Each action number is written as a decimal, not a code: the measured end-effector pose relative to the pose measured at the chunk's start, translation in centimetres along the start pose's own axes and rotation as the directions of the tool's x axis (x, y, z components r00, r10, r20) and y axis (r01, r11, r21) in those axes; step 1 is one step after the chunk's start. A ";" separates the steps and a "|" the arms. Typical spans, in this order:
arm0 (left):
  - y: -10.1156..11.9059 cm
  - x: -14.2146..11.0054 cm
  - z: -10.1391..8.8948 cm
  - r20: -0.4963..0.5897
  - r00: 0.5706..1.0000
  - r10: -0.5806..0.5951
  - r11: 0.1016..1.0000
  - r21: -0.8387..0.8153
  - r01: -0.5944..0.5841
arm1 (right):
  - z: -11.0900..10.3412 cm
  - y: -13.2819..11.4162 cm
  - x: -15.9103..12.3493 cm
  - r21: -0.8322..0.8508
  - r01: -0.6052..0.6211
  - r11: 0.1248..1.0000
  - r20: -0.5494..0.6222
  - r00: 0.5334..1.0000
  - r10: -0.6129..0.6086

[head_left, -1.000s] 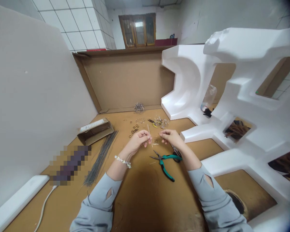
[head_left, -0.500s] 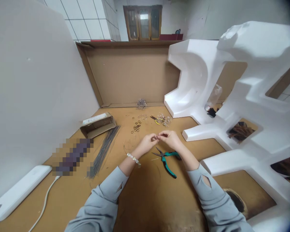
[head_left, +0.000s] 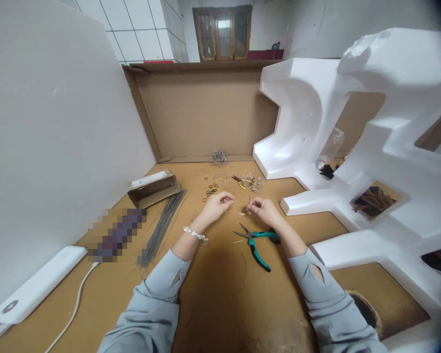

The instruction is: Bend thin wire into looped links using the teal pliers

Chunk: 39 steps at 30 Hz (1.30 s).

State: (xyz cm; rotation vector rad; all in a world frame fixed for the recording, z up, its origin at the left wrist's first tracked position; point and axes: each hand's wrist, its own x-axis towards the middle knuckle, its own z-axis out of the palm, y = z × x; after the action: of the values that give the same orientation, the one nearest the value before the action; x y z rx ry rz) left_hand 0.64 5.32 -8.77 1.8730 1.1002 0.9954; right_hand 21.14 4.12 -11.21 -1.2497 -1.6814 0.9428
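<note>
My right hand (head_left: 263, 210) is closed in a pinch, and a short thin piece of wire (head_left: 249, 199) sticks up from its fingertips. Just left of those fingers lie small wire bits (head_left: 242, 211). My left hand (head_left: 219, 204) is apart from it, fingers curled together; whatever is between them is too small to make out. Beyond the left hand are several dark rings (head_left: 210, 192), partly hidden by it. Teal-handled pliers (head_left: 256, 245) lie with jaws apart on the table below the right hand, and a thin wire piece (head_left: 237, 241) rests beside them.
A bundle of straight wires (head_left: 161, 228) and a small open cardboard box (head_left: 154, 190) lie left. Yellow-handled pliers (head_left: 241, 183) sit by a pile of shiny wire pieces (head_left: 256, 182). Another wire pile (head_left: 218, 157) stands at the back. White foam (head_left: 323, 208) borders the right; a white power bank (head_left: 40, 284) is left.
My hands have come apart from their fingertip-to-fingertip position; the left moved left and the right slightly right. The thin wire piece now shows upright in the right fingertips. The view shifted slightly.
</note>
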 end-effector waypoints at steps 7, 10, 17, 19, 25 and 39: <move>2.5 -2.9 -3.4 0.306 0.939 0.158 0.847 0.447 -0.288 | -1.1 -2.4 -0.1 0.266 -0.025 0.964 0.030 0.999 0.018; 1.2 -5.4 -2.0 0.593 0.794 0.138 0.601 0.587 -0.543 | -1.2 -3.2 -0.4 0.328 -0.027 0.944 0.034 0.999 0.016; -1.1 -6.2 -0.5 0.743 0.651 0.157 0.329 0.582 -0.744 | -1.2 -4.7 -1.1 0.407 -0.045 0.912 0.062 0.998 0.021; -1.1 -6.1 -0.8 0.744 0.648 0.163 0.329 0.579 -0.746 | -1.4 -5.0 -1.2 0.426 -0.049 0.904 0.064 0.998 0.025; -0.2 -6.1 -2.9 0.672 0.716 0.189 0.371 0.627 -0.685 | -2.1 -5.2 -1.3 0.458 -0.060 0.887 0.038 0.998 0.047; 8.1 -2.6 -2.9 -0.156 0.985 0.079 0.928 -0.349 -0.129 | -0.1 -7.1 -2.5 0.408 -0.117 0.905 0.277 0.961 0.000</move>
State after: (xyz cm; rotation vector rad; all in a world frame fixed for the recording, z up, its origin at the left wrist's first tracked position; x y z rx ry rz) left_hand -0.01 0.62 -1.11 1.5957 0.8338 1.3099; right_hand 19.17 0.12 -5.17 -0.9115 -1.5311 1.4816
